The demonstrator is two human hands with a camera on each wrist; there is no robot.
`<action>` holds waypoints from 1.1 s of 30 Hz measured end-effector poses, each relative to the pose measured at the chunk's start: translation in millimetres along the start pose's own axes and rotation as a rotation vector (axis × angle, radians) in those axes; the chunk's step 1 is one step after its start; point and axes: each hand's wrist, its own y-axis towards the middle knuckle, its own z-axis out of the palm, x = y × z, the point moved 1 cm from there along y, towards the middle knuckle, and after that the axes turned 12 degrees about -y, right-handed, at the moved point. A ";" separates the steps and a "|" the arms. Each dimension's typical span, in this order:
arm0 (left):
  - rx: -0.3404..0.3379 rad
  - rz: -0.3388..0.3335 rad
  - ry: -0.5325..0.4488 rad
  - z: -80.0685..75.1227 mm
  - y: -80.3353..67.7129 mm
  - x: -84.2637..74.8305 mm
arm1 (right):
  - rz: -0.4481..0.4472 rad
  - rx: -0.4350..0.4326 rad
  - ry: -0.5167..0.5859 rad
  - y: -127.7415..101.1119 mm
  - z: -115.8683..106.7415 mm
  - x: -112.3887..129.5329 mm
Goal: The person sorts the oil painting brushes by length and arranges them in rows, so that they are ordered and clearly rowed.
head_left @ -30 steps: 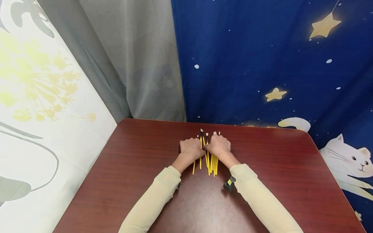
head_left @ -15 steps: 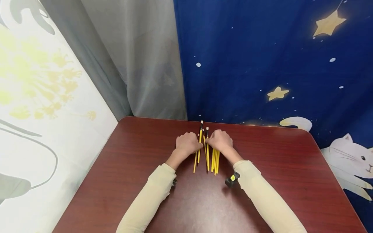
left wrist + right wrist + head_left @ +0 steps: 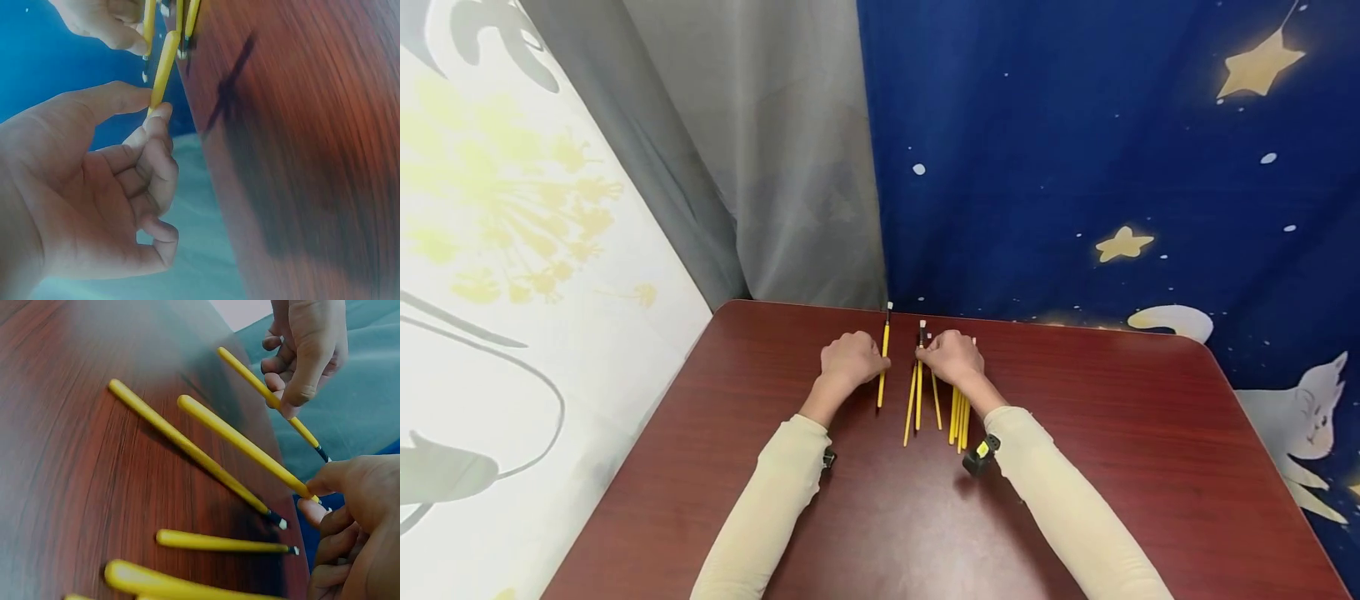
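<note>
On the dark red wooden table (image 3: 700, 467), the left hand (image 3: 848, 360) pinches one yellow-handled paintbrush (image 3: 883, 360) between thumb and fingertip, set apart to the left of the others. The right hand (image 3: 951, 358) pinches another yellow brush (image 3: 917, 392) near its ferrule, at the left of the remaining yellow brushes (image 3: 958, 417), which lie beneath and nearer than that hand.

No readable text, label, brand or number shows anywhere.
</note>
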 end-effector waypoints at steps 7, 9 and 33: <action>0.016 -0.013 -0.012 -3.6 1.5 24.8 | -0.011 0.008 -0.036 4.7 19.5 21.6; 0.021 -0.016 -0.018 -3.8 2.5 28.9 | -0.010 0.022 -0.045 7.9 24.4 28.9; 0.086 -0.061 0.022 -6.0 32.8 36.4 | 0.012 0.130 -0.181 44.6 32.4 57.4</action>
